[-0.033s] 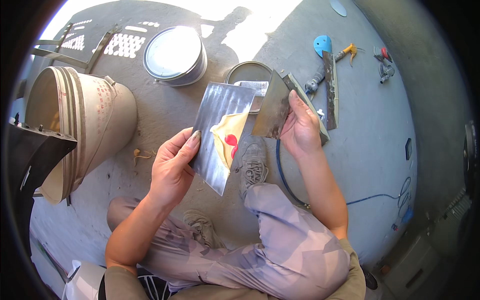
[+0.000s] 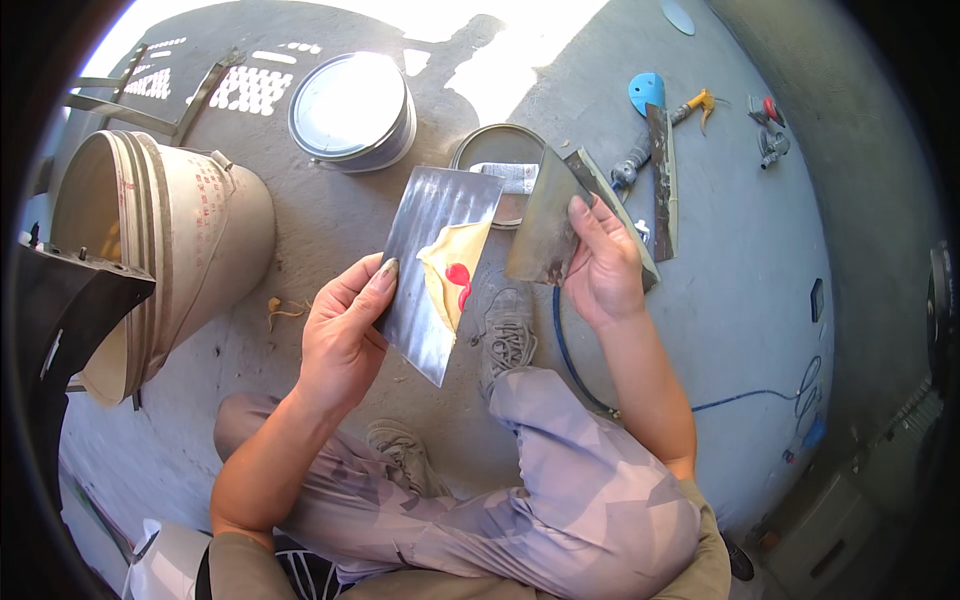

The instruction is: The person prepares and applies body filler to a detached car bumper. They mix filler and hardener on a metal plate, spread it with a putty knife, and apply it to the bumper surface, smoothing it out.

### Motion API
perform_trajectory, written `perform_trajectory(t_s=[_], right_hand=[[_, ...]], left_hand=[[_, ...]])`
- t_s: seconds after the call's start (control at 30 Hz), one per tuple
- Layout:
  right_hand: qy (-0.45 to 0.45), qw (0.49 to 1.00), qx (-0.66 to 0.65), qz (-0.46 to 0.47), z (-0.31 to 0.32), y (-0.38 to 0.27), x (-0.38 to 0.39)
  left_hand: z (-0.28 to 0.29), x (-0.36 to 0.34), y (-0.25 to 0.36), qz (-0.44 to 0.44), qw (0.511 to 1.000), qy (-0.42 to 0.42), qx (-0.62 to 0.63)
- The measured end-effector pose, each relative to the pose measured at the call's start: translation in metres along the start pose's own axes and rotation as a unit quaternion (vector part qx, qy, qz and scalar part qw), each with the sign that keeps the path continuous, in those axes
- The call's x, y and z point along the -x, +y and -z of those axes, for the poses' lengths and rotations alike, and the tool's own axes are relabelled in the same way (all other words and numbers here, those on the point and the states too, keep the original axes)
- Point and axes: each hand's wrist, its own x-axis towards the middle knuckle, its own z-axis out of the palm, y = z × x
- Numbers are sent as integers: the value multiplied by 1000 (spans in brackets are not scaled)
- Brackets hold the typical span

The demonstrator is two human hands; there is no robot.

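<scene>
My left hand (image 2: 345,330) grips a shiny metal plate (image 2: 420,215) at its left edge; a beige paste-like mass (image 2: 450,250) with a red blob (image 2: 458,277) lies on the plate's right side. Just right of it, my right hand (image 2: 605,260) holds a thin metal scraper blade (image 2: 540,225), thumb on its face and tilted. The two pieces are apart. Behind them is a round open tin (image 2: 470,150) with a pale labelled item inside, partly hidden. Another long dark blade (image 2: 590,172) shows behind the right-hand scraper, its lower part mostly hidden.
A lidded can (image 2: 345,105) stands behind, a large bucket (image 2: 205,250) and black panel (image 2: 90,300) at left. At right lie an air tool (image 2: 630,165), blue disc (image 2: 645,90), another long blade (image 2: 660,180) and small tool (image 2: 770,145). A hose (image 2: 740,398) runs by my legs.
My right thumb and the scraper have shifted slightly, the thumb lower and to the left. The plate in my left hand has moved very slightly left.
</scene>
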Motion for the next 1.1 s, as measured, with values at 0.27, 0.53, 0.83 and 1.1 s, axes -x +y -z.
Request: perform_trajectory(t_s=[0.27, 0.53, 0.83, 1.1], right_hand=[[-227, 714, 520, 410, -27, 6, 47], [-107, 895, 330, 281, -24, 2, 48], [-43, 984, 159, 74, -39, -4, 30], [-172, 646, 536, 516, -23, 4, 41]], left_hand=[[4, 1, 4, -21, 999, 36, -10], [-1, 5, 5, -15, 1000, 6, -20], [-6, 4, -1, -3, 999, 6, -41], [-17, 9, -8, 57, 995, -8, 77]])
